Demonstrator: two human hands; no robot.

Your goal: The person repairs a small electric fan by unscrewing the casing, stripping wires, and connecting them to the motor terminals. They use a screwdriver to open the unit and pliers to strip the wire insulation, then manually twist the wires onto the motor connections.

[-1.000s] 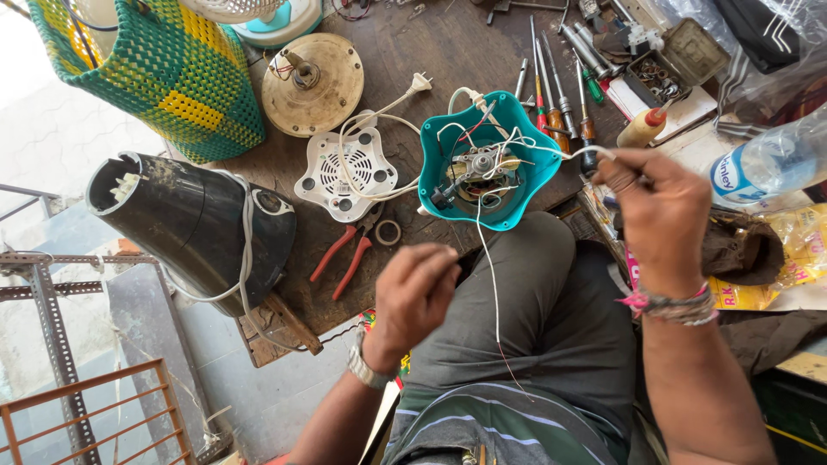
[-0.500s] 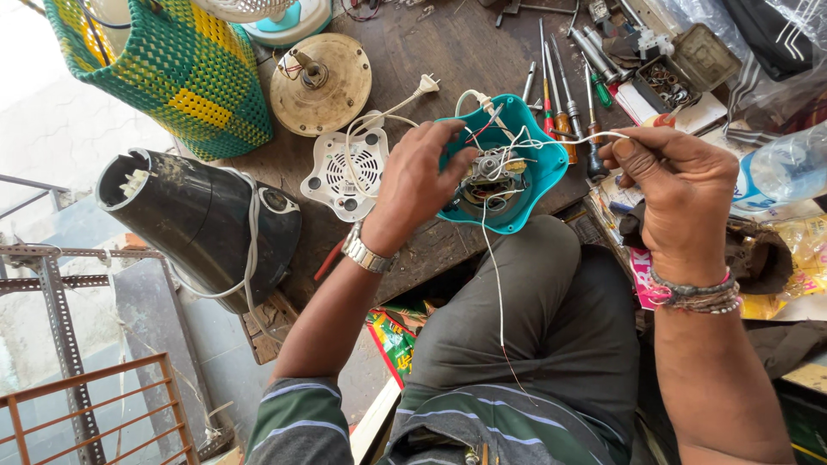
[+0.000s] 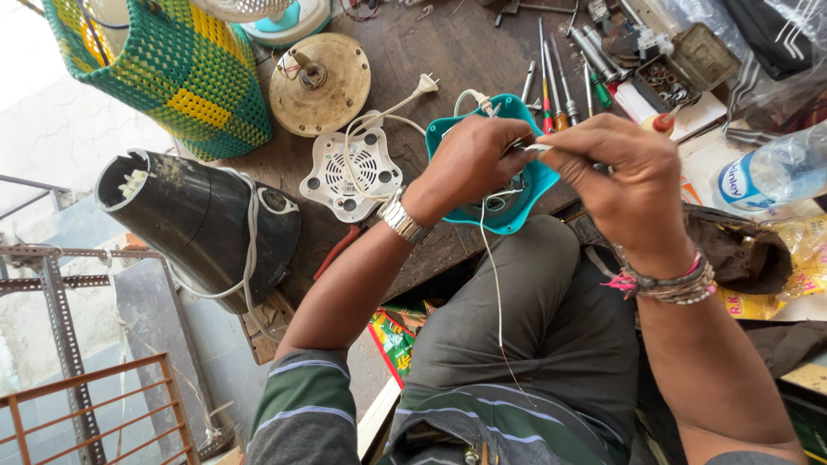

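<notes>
Both hands have closed in since a second ago: the left hand [image 3: 472,164] and right hand [image 3: 613,176] now pinch one thin white wire [image 3: 494,284] together, above the teal appliance housing [image 3: 508,207] (screwdrivers [image 3: 556,82] at twelve o'clock); wire work looks underway.

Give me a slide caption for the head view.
Both hands, left and right, pinch a thin white wire above a teal housing.

bright daylight | overexposed at left edge | sharp focus | wide-angle edge distortion
</notes>
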